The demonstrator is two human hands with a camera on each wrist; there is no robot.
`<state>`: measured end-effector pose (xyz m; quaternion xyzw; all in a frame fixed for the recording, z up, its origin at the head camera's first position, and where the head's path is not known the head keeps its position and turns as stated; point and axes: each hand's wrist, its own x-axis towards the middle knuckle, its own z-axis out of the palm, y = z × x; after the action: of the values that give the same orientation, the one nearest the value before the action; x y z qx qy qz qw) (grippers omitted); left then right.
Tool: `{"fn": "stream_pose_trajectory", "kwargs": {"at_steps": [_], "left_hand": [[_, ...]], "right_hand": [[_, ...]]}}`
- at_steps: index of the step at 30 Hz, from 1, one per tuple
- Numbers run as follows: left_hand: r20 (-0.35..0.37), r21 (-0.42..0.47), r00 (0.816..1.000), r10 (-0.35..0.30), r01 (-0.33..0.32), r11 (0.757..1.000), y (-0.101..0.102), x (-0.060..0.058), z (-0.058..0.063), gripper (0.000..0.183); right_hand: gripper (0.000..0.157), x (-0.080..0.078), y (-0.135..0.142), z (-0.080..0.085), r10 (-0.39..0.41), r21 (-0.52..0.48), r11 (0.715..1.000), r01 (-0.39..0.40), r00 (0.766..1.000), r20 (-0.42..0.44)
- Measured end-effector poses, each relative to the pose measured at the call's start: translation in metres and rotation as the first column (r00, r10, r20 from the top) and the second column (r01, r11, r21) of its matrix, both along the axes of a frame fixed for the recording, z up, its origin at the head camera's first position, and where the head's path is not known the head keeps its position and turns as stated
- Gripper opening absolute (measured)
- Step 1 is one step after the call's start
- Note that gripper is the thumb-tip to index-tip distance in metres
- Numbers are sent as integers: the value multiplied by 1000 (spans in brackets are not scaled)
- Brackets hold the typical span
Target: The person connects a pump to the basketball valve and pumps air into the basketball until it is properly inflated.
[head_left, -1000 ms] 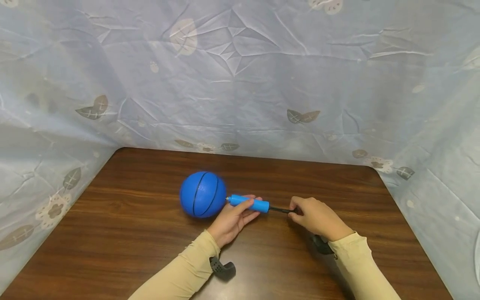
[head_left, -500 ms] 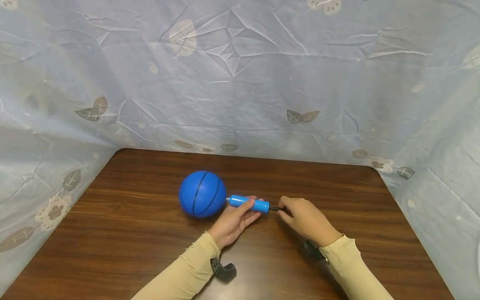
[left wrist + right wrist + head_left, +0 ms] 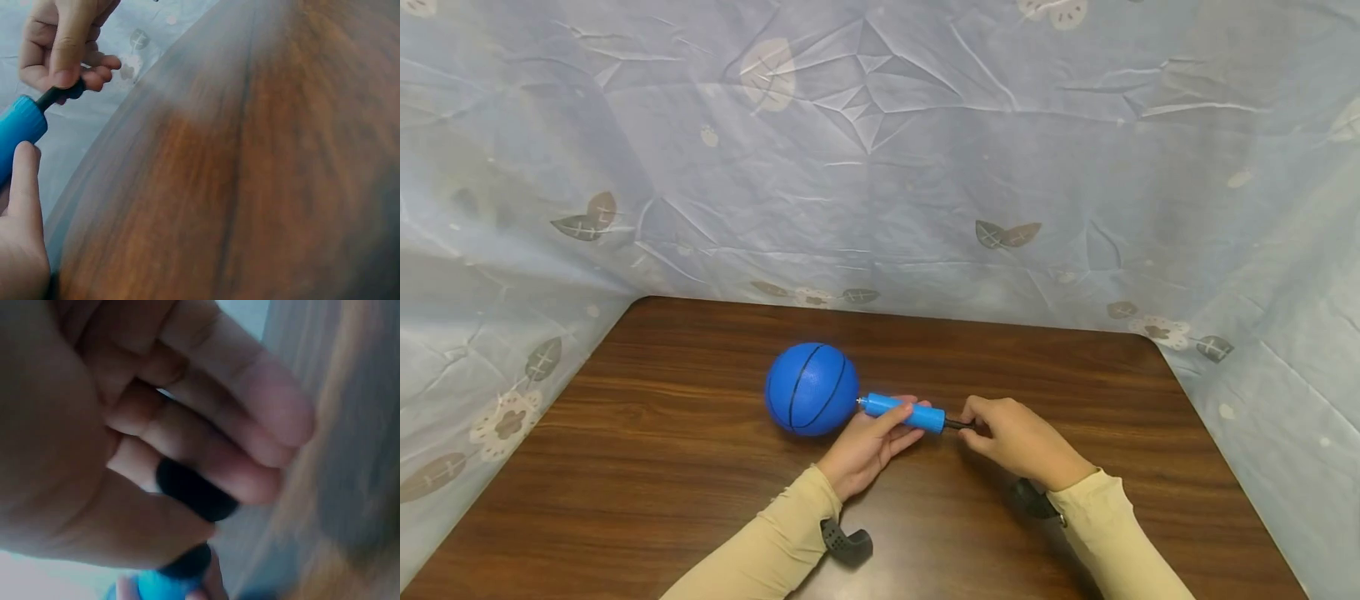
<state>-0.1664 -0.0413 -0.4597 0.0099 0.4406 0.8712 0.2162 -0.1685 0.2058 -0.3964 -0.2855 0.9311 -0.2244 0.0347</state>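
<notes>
A blue ball (image 3: pixel 812 389) with black seam lines sits on the brown wooden table (image 3: pixel 685 433). Just right of it is a blue hand pump (image 3: pixel 931 418), its thin metal needle meeting the ball's right side. My left hand (image 3: pixel 867 446) grips the pump's barrel, thumb on top and fingers beneath. At the other end, my right hand (image 3: pixel 1021 437) pinches the black handle (image 3: pixel 195 489) between thumb and fingers. A short stretch of black rod (image 3: pixel 50 98) shows between barrel and handle in the left wrist view. Whether the needle is inside the ball's valve I cannot tell.
Pale grey-blue cloth (image 3: pixel 865 167) with leaf and flower prints hangs behind the table and along both sides. A dark strap (image 3: pixel 847 542) hangs at my left wrist, and another dark piece (image 3: pixel 1033 500) sits under my right wrist.
My right hand has moved left toward the barrel, pushing the handle in, then shifted back slightly right. Less rod shows than a second ago. Ball and pump have shifted slightly right.
</notes>
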Motion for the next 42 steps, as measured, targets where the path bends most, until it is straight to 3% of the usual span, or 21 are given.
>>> {"fn": "stream_pose_trajectory", "kwargs": {"at_steps": [4,8,17,21,27,33,38,42], "left_hand": [[-5,4,1000,28,-28,1000,1,-1,1,44],[8,19,999,40,-41,999,0,-1,2,44],[13,55,1000,4,-5,998,-1,-1,-3,48],[-12,32,1000,-21,21,999,1,0,-3,48],[-25,6,999,-29,29,1000,0,1,-2,50],[-41,-52,999,-27,25,998,0,1,0,54],[-5,5,1000,9,-9,1000,-2,0,0,50],[6,34,1000,11,-11,999,-3,-1,1,48]], "right_hand": [[10,-2,16,6,-56,65,997,52,996,70],[9,-4,24,8,-41,70,997,36,996,74],[10,-4,0,-4,6,-18,1000,-8,996,-92],[8,-2,-11,-8,33,-55,998,-40,993,-114],[8,1,-11,-8,25,-67,997,-29,998,-64],[10,1,5,-3,2,14,1000,-2,1000,30],[12,-3,24,3,-73,83,994,69,996,41],[13,-6,28,4,-50,71,996,49,998,25]]}}
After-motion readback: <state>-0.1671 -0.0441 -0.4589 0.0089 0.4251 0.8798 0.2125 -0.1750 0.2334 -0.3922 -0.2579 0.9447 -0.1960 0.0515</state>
